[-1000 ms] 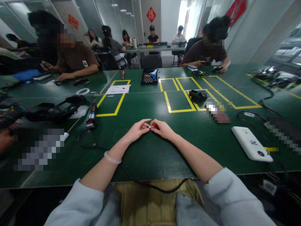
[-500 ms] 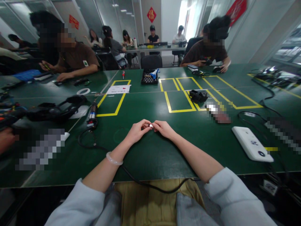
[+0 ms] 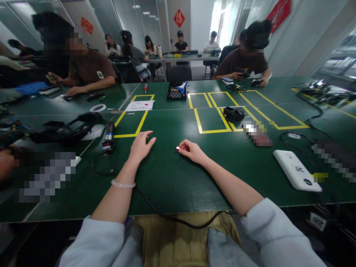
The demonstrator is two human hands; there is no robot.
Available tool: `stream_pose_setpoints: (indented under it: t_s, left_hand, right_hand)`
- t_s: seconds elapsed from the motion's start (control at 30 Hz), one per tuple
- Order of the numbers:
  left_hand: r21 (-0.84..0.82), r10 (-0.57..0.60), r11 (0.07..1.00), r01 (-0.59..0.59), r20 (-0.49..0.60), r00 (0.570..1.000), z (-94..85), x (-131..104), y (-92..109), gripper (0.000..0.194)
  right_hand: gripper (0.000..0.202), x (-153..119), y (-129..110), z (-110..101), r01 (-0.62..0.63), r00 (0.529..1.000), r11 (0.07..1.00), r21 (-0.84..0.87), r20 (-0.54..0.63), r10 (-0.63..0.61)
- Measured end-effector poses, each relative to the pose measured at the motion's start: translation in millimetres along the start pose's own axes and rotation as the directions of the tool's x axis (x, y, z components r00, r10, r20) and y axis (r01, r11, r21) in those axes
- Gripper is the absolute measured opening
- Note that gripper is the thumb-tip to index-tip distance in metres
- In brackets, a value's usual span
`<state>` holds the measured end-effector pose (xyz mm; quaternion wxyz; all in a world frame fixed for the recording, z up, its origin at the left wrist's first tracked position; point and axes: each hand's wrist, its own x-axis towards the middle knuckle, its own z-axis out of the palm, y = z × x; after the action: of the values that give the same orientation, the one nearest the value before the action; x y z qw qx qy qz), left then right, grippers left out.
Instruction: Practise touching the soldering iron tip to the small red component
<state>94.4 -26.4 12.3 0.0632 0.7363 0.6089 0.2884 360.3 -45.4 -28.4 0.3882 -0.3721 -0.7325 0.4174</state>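
My right hand (image 3: 191,151) pinches a small shiny red and white piece (image 3: 177,148) between thumb and fingers, over the middle of the green table (image 3: 172,185). My left hand (image 3: 142,145) is apart from it, to the left, with thumb and fingers spread and nothing held. It hovers near the lower edge of a yellow tape rectangle (image 3: 141,122). Left of that hand lies a dark cylindrical tool (image 3: 109,133) with a cable. What exactly the small piece is cannot be made out.
A black tray (image 3: 177,92) with a blue and white item stands at the back. A black device (image 3: 234,114) and a white power bank (image 3: 297,170) lie to the right. Black headgear (image 3: 69,128) is at the left. A black cable (image 3: 178,220) crosses the near edge. People sit opposite.
My left hand has let go of the small piece, opened and moved left, away from my right hand. My right hand stays in nearly the same place with the piece.
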Motion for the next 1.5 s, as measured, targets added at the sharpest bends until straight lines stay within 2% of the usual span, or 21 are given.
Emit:
stream_pose_setpoints:
  t_s: [0.1, 0.17, 0.2, 0.27, 0.37, 0.4, 0.47, 0.63, 0.77, 0.9, 1.03, 1.17, 1.3, 1.4, 1.5]
  left_hand:
    - [0.277, -0.185, 0.932, 0.235, -0.195, 0.963, -25.7, 4, -51, 0.052]
    - [0.331, -0.338, 0.840, 0.430, -0.300, 0.892, -41.5, 2, -82, 0.064]
    - [0.337, -0.404, 0.798, 0.499, -0.316, 0.859, -47.9, 0, -95, 0.067]
    - [0.344, -0.526, 0.727, 0.594, -0.278, 0.804, -56.6, -2, -114, 0.069]
    - [0.352, -0.660, 0.654, 0.670, -0.167, 0.732, -60.3, -3, -127, 0.068]
    - [0.352, -0.678, 0.644, 0.679, -0.147, 0.720, -59.9, -2, -128, 0.067]
    - [0.353, -0.669, 0.657, 0.666, -0.135, 0.731, -57.9, -1, -127, 0.064]
    - [0.365, -0.553, 0.739, 0.566, -0.151, 0.819, -48.0, -2, -113, 0.057]
    - [0.396, -0.420, 0.805, 0.442, -0.146, 0.896, -33.8, -4, -90, 0.052]
    - [0.434, -0.306, 0.852, 0.292, -0.038, 0.951, -16.3, -3, -57, 0.054]
    - [0.369, -0.141, 0.924, 0.103, 0.079, 0.987, 3.9, -5, -23, 0.058]
    - [0.241, 0.014, 0.969, -0.057, 0.175, 0.984, 22.9, -11, 8, 0.065]
    - [0.099, 0.171, 0.975, -0.200, 0.242, 0.955, 35.9, -18, 33, 0.067]
    - [0.002, 0.274, 0.958, -0.285, 0.277, 0.921, 40.9, -24, 45, 0.067]
    - [-0.055, 0.328, 0.944, -0.327, 0.300, 0.896, 42.2, -28, 52, 0.068]
  right_hand:
    - [0.018, 0, -1, 0, -0.004, 1.000, 1.000, -0.005, 0.009, 0.004]
    - [0.017, -1, -1, 1, -0.007, 1.000, 1.000, -0.012, 0.015, 0.007]
    - [0.017, -1, -1, 1, -0.008, 1.000, 1.000, -0.017, 0.017, 0.008]
    - [0.018, -1, -1, 1, -0.010, 1.000, 1.000, -0.025, 0.017, 0.010]
    - [0.018, 0, 1, 2, -0.008, 1.000, 1.000, -0.028, 0.014, 0.008]
    - [0.018, 0, 1, 2, -0.006, 1.000, 1.000, -0.028, 0.013, 0.006]
    - [0.019, 0, 2, 3, -0.003, 1.000, 1.000, -0.029, 0.013, 0.004]
    - [0.021, 0, 1, 3, -0.012, 1.000, 1.000, -0.027, 0.006, 0.012]
    - [0.022, 0, -1, 3, -0.019, 1.000, 0.999, -0.035, -0.003, 0.019]
    - [0.023, 0, -1, 3, -0.019, 1.000, 0.999, -0.030, -0.009, 0.019]
    - [0.022, 0, -2, 3, -0.004, 1.000, 0.999, -0.045, -0.004, 0.003]
    - [0.020, 0, -3, 2, 0.005, 1.000, 0.997, -0.073, -0.014, -0.006]
    - [0.020, 0, -2, 2, 0.016, 0.999, 0.994, -0.110, -0.025, -0.019]
    - [0.019, 0, 1, 2, 0.018, 1.000, 0.984, -0.175, -0.022, -0.022]
    - [0.020, 0, 3, 3, 0.008, 1.000, 0.960, -0.281, -0.016, -0.013]
